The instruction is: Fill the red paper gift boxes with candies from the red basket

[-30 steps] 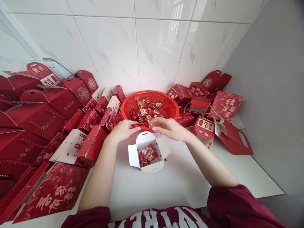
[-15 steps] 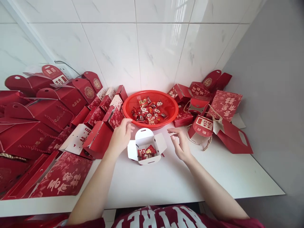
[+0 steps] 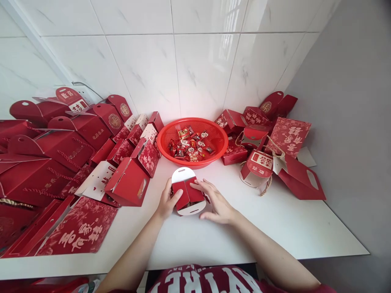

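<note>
A small red-and-white gift box [image 3: 187, 194] stands on the white table in front of me. Its red side flaps are folded in over the opening, while two rounded white flaps stick out at the back and front. Only a sliver of the contents shows between the flaps. My left hand [image 3: 168, 200] grips the box's left side, thumb on the red flap. At the right side, my right hand [image 3: 217, 203] has its fingers apart, with the fingertips touching the right flap. Behind the box is a red plastic basket [image 3: 193, 162] with wrapped candies [image 3: 195, 143] in it.
Many red gift boxes [image 3: 76, 150] with rope handles crowd the table's left side. More boxes [image 3: 258, 165] and a bag [image 3: 291, 136] stand at the right. A tiled wall [image 3: 204, 73] rises behind, and a grey panel [image 3: 345, 122] bounds the right.
Both hands have come in from either side to the box. Its side flaps, spread outward before, are now folded inward over the candies. My left hand has taken hold of the box.
</note>
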A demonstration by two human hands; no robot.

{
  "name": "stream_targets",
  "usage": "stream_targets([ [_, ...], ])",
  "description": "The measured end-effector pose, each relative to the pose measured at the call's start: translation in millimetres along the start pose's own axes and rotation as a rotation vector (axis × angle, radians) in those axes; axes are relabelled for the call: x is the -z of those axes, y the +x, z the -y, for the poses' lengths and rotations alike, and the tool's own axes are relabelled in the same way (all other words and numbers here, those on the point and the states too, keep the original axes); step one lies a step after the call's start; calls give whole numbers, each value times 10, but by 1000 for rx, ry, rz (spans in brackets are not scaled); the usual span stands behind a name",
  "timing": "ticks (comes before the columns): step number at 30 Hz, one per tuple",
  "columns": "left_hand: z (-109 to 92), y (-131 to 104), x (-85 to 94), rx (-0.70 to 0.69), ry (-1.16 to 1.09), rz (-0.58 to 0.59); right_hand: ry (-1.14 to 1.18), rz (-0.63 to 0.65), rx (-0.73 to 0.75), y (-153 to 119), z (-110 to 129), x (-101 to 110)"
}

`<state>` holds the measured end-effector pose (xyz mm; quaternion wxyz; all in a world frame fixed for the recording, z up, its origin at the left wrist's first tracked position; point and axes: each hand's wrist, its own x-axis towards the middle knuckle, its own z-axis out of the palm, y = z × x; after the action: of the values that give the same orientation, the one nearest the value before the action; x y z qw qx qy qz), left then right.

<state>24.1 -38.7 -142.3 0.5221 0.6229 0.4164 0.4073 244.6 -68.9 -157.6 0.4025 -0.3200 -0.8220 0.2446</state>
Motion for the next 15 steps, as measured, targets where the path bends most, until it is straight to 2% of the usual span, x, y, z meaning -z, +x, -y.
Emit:
stream_targets([
  [2,-9,12,-22,34,-9,-14,75,-75,-110,8,35,-50],
  [4,-6,23,-26,9,-8,-34,127,-165,-188,23,62,-99],
  [9,62,31,8,-95,-2,-26,161,-306,-242,64,71,-198],
  [11,97,31,21,-129,-6,6,188,-285,-277,69,58,-202],
  [15,139,31,25,-177,1,53,205,-139,-300,65,24,-160],
])
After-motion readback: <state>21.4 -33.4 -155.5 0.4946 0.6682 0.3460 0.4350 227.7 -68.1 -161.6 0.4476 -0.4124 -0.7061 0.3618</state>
